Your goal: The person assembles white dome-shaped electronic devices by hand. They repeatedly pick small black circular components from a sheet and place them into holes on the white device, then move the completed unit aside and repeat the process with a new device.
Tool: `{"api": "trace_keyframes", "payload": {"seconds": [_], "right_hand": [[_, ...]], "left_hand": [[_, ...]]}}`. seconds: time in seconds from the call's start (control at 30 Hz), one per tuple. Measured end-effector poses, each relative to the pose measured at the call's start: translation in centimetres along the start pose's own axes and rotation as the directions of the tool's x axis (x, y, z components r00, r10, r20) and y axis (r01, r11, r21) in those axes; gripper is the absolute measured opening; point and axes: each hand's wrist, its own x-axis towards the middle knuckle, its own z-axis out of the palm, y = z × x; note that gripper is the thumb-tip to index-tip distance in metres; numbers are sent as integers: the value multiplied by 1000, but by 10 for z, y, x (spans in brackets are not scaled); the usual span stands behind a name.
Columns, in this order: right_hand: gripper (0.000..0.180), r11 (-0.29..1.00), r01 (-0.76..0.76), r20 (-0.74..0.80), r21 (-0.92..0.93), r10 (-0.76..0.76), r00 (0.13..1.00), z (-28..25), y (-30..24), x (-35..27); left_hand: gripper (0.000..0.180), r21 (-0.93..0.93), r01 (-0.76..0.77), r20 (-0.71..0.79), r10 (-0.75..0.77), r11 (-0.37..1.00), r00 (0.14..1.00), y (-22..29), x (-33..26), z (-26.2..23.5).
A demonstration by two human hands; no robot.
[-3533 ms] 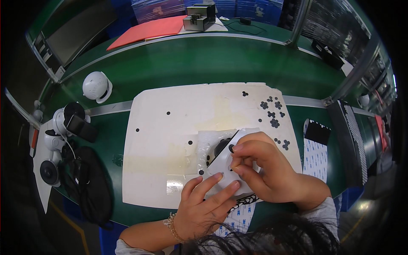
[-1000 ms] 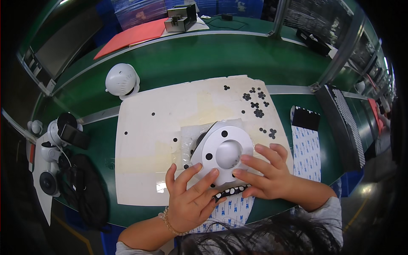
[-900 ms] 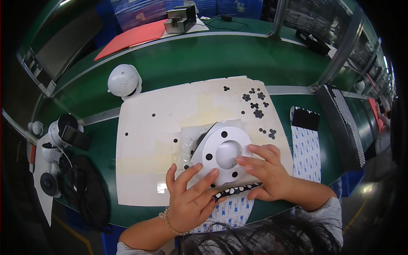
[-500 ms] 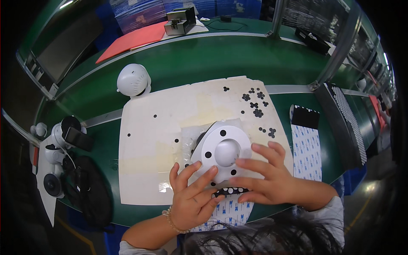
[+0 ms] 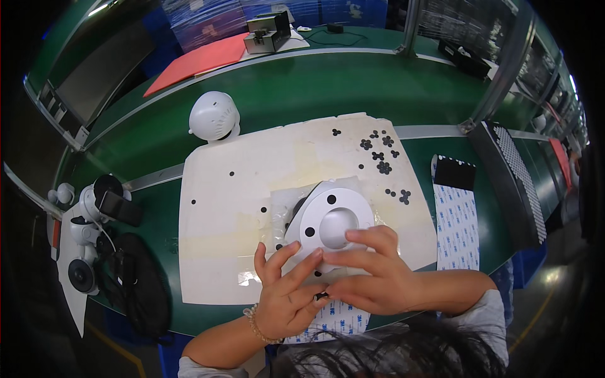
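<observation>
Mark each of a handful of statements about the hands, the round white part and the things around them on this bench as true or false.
1. Both hands rest at the near edge of the round white part. True: left hand, right hand.
2. The white part lies on a red mat. False: it lies on a white sheet; the red mat is far back.
3. Small black pieces are scattered on the sheet's far right. True.
4. A white dome-shaped unit stands at the sheet's far left edge. True.
5. The right hand holds a screwdriver. False: no tool is visible in it.
</observation>
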Motion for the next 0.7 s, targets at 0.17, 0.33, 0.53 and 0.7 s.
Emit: {"api": "trace_keyframes", "payload": {"seconds": [0.17, 0.33, 0.53, 0.7], "right_hand": [[18, 992, 56, -151, -112, -72, 986, 11, -2, -13], [17, 990, 26, -201, -137, -53, 978, 15, -4, -12], [9, 997, 65, -87, -38, -68, 994, 13, 0, -12], [7, 940, -297, -58, 166, 310, 949, -23, 29, 4]], "left_hand": [[16, 3, -3, -21, 3, 1000, 1000, 1, -2, 4], [17, -4, 22, -36, -22, 1000, 999, 2, -2, 4], [17, -35, 16, -46, -17, 999, 999, 3, 0, 2], [15, 40, 14, -54, -12, 999, 998, 4, 1, 3]]}}
